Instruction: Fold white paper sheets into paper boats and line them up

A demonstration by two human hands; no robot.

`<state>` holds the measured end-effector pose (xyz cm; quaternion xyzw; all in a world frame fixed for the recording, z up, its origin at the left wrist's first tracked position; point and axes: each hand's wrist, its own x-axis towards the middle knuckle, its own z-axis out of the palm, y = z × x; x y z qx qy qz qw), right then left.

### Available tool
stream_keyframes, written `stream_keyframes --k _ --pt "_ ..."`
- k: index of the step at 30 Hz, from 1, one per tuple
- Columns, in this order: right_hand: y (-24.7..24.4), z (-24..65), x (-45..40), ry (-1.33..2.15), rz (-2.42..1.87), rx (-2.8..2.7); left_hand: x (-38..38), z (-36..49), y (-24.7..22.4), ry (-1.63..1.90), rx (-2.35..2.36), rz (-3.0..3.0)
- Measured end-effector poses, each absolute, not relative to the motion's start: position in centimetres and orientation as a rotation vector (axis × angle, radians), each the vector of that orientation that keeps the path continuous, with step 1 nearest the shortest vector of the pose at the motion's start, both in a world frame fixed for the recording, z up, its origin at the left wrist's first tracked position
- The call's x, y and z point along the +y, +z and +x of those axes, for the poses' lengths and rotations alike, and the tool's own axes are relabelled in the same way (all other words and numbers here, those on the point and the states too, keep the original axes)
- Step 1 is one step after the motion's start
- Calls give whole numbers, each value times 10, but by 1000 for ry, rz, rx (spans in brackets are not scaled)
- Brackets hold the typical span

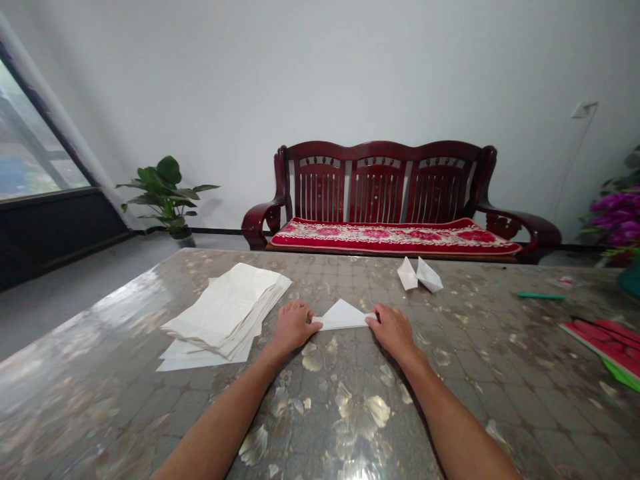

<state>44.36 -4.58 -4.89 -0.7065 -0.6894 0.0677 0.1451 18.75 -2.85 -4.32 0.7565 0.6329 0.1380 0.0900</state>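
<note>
A white sheet of paper (343,316), folded into a low triangle with a band along its near edge, lies between my hands on the patterned table. My left hand (295,325) pinches its left end between thumb and fingers. At the right end, my right hand (393,327) grips the paper the same way. Two folded paper boats (419,274) stand beyond my right hand, close beside each other. Left of my left hand is a loose stack of paper sheets (227,310), its edges uneven.
The table (320,400) has a glossy floral cover. On its right are a green pen (541,296) and a red book (607,340) with dark glasses on it. Purple flowers (617,217) stand at the far right. A wooden bench (380,180) and a potted plant (167,193) are behind.
</note>
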Motion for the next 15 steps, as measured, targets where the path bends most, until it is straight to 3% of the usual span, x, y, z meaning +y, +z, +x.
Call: stream_keyframes --k 7,15 --pt "-51 444 -48 224 -2051 -1874 -36 187 -52 533 1841 2367" --pt "-56 445 -51 112 -1986 -1898 -40 190 -46 516 1315 2769"
